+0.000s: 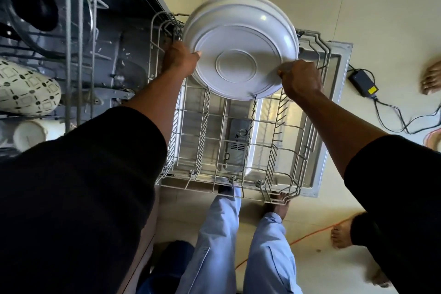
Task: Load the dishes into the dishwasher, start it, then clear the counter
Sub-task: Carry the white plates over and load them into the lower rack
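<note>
A large white plate (238, 48) stands on edge, its underside toward me, at the far end of the pulled-out lower dishwasher rack (210, 131). My left hand (180, 59) grips the plate's left rim, thumb on the underside. My right hand (301, 77) pinches the rim at the lower right. The plate's bottom edge sits among the rack's tines. The rest of the lower rack holds nothing. The rack rests over the open dishwasher door (334, 107).
On the left, the upper rack (78, 31) holds a patterned bowl (23, 88), a white cup (28, 135) and a dark pan (33, 7). A black power adapter (362, 82) with its cable and an orange cord (307, 234) lie on the tiled floor. Other people's bare feet (341, 234) stand at right.
</note>
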